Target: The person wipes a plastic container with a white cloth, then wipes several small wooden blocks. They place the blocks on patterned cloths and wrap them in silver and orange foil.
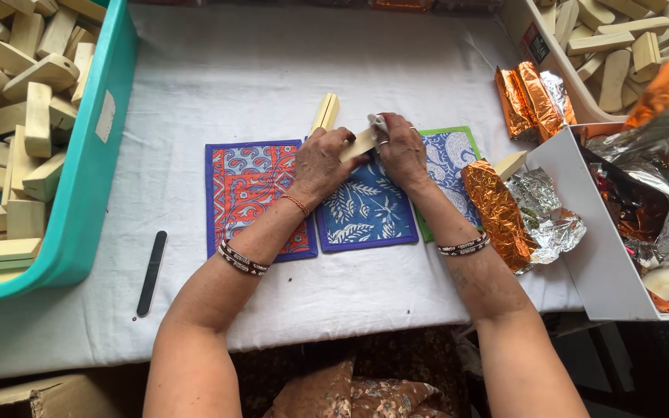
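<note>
I note a pale wooden block [359, 144] held above the blue leaf-print mat [366, 210], at the middle of the counter [257, 70]. My left hand [320, 162] is clenched on its lower end; my right hand [402, 151] presses a small white cloth [379, 122] to its upper end. In my judgement the work in hand is wiping the block, and it goes best with the left grip firm and the cloth drawn along the grain, over the mat. A second block [324, 112] stands just behind. A red-and-blue mat [251, 193] lies to the left, a green-edged mat [451, 159] to the right, beside crumpled orange foil [499, 213]. A teal bin [90, 147] of blocks sits far left; a black file [151, 272] lies near it.
</note>
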